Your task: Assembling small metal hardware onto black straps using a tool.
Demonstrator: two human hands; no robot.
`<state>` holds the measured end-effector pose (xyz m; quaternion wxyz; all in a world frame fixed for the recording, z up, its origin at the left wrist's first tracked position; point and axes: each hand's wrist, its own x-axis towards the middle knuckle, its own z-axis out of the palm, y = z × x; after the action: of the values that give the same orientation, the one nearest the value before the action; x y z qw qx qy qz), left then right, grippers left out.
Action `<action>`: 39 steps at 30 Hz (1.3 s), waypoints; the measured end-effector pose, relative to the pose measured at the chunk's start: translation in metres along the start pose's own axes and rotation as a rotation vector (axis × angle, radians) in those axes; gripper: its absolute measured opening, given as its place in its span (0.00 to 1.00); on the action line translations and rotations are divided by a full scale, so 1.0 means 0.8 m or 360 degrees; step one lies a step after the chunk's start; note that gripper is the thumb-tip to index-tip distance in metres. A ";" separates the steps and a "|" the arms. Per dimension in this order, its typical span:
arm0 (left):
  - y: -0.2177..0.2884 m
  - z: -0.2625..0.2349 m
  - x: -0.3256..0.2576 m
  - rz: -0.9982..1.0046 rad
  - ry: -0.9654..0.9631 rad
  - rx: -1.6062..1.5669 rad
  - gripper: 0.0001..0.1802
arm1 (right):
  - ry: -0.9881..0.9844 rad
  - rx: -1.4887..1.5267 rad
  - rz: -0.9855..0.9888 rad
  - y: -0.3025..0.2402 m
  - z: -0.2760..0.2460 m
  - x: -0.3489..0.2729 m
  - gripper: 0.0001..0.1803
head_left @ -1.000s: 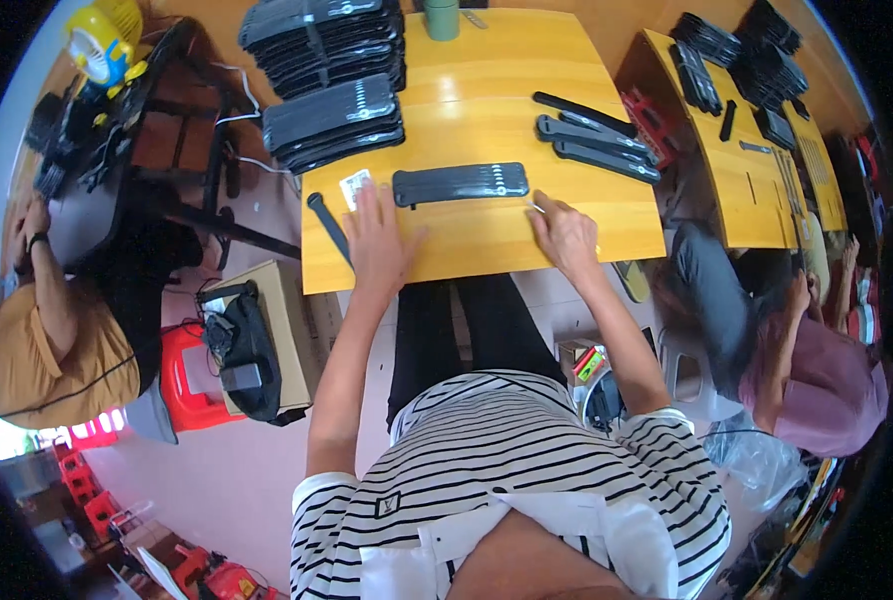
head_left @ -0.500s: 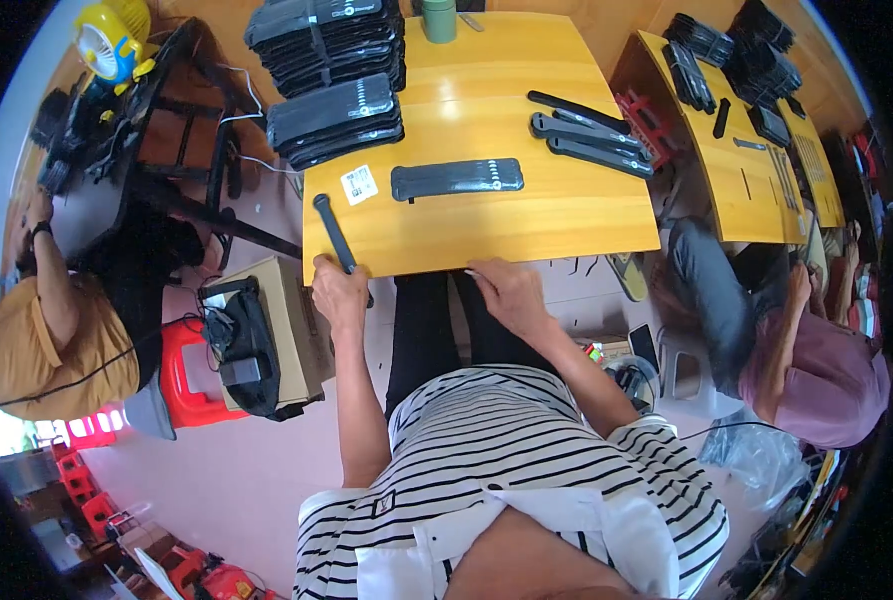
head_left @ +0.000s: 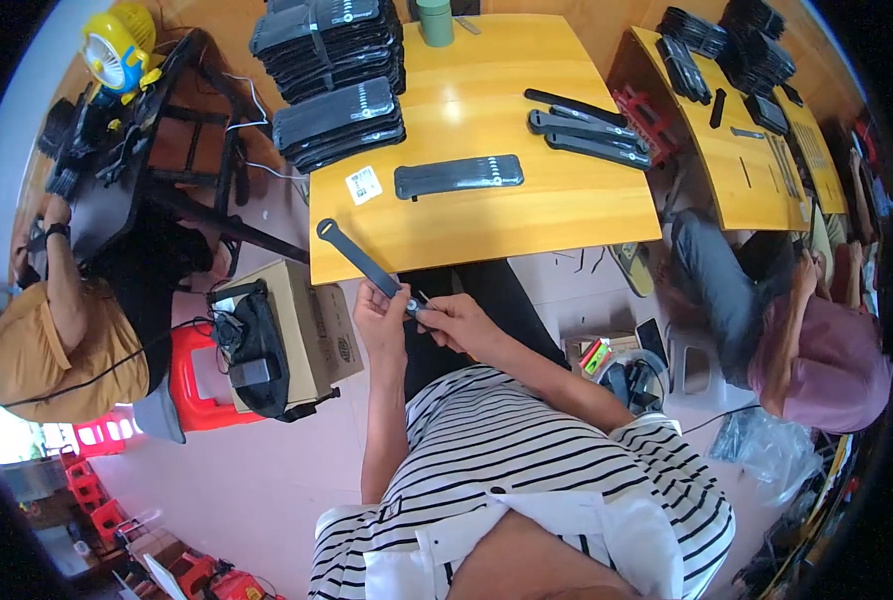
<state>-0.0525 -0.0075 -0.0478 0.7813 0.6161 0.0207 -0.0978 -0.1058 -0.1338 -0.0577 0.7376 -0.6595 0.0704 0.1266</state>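
Note:
A dark grey strap (head_left: 354,252) with a slotted, rounded end slants across the front left edge of the yellow table. My left hand (head_left: 382,325) pinches it just off the edge, fingers closed round its lower part. My right hand (head_left: 460,324) is closed at the strap's near end, close to the left fingertips. A thin pale bit sticks up between the hands, too small to make out. Beyond them, a flat black pack (head_left: 458,176) lies on the table. A white label sheet (head_left: 363,185) lies left of that pack.
Tall stacks of black packs (head_left: 336,125) stand at the back left, a green canister (head_left: 434,22) beside them. Several loose straps (head_left: 591,130) lie at the right. A cardboard box (head_left: 311,325) stands on the floor at my left. Co-workers sit on both sides.
My left hand has drawn the strap toward me, over the table edge, and tilted it. My right hand has left the table edge and come across to the strap's near end.

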 end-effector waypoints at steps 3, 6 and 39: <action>0.013 0.000 -0.010 -0.0258 -0.0203 -0.0144 0.10 | -0.0093 0.0612 0.0265 -0.011 -0.012 -0.010 0.15; 0.012 -0.005 -0.018 -0.0421 -0.0516 -0.0196 0.11 | -0.0329 0.1119 0.0477 -0.020 -0.022 -0.014 0.14; 0.042 0.031 -0.029 0.0088 -0.0084 -0.0390 0.12 | 0.0245 -0.0302 -0.0457 -0.065 -0.012 -0.039 0.21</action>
<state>-0.0713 -0.0213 -0.0060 0.8534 0.5135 -0.0051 -0.0892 -0.1206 -0.1516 -0.0011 0.6751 -0.7371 0.0196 -0.0245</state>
